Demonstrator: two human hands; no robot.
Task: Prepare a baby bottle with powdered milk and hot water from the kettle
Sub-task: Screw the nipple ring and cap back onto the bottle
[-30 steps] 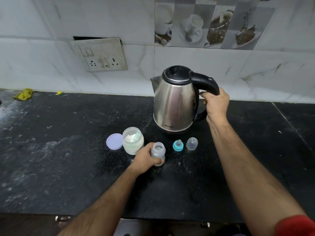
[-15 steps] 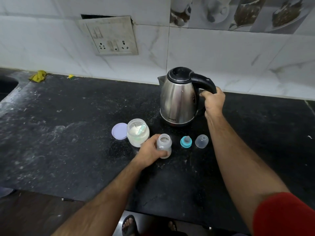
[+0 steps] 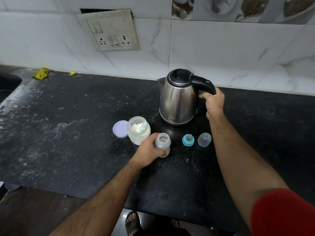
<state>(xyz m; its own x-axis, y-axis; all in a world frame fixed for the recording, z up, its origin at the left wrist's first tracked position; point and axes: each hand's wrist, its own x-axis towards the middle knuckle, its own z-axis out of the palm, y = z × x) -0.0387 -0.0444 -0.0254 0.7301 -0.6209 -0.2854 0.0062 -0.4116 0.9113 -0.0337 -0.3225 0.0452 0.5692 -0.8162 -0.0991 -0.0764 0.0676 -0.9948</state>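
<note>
**Bottle steadied, kettle gripped, pour not yet begun**

The baby bottle [image 3: 162, 143] stands upright and uncapped just below the centre of the frame on the black tabletop [image 3: 68, 133]. The left hand [image 3: 150, 150] is wrapped round its lower body, fingers curled on it. Whether powder already lies inside cannot be told for sure; the inside looks pale and cloudy.

Just left of the bottle, and touching or nearly touching the hand, sits the open powder jar [image 3: 139, 130], with white powder and a pale green scoop [image 3: 142, 127] leaning in it. Its lilac lid [image 3: 120, 128] lies flat beside it, further left. To the right of the bottle are the teal-ringed teat [image 3: 188, 140] and, next to that, the clear dome cap [image 3: 204, 139], both standing apart on the tabletop.

Above these, right of centre, is the steel kettle [image 3: 178, 101]. It appears to rest on the tabletop, its lid down and its spout turned to the left. The right hand [image 3: 214, 103] grips the black handle [image 3: 203, 84], fingers closed round it.

Judged from this layout, the opening-up is done, and the scooping possibly too. The water has not been poured. What remains is to lift and tip the kettle over the bottle's mouth, fit the teat and cap, and mix.
</note>
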